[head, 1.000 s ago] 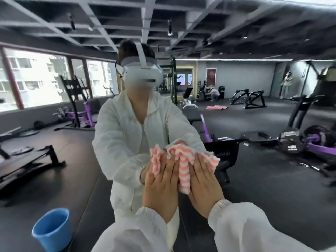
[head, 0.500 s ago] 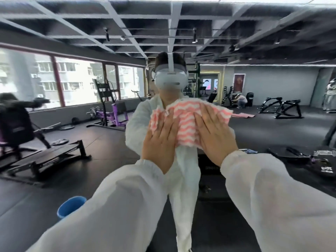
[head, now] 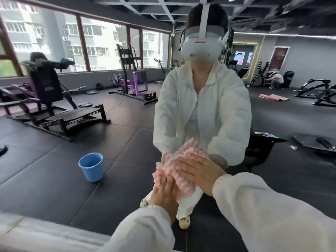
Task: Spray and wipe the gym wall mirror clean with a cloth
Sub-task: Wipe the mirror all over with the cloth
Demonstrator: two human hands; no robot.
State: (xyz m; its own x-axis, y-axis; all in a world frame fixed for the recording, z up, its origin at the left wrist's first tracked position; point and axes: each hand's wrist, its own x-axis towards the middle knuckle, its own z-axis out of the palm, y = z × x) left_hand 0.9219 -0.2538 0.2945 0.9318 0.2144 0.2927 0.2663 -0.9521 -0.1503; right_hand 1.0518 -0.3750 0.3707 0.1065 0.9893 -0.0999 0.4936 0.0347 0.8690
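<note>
The wall mirror (head: pixel 72 179) fills the whole view and reflects the gym and my own white-jacketed figure. A pink-and-white striped cloth (head: pixel 179 160) lies flat against the glass, low and right of centre. My left hand (head: pixel 164 192) presses the cloth's lower left part with straight fingers. My right hand (head: pixel 199 170) presses its right side, fingers spread and pointing left. Both sleeves are white. No spray bottle is in view.
In the reflection a blue bucket (head: pixel 91 166) stands on the black rubber floor to the left of my hands. Purple and black weight machines (head: pixel 45 99) stand by the windows. A person (head: pixel 276 80) crouches far back at the right.
Both hands have slid the cloth down the mirror from chest height to low on the glass. My view has tilted downward, and the bucket now shows further up and right.
</note>
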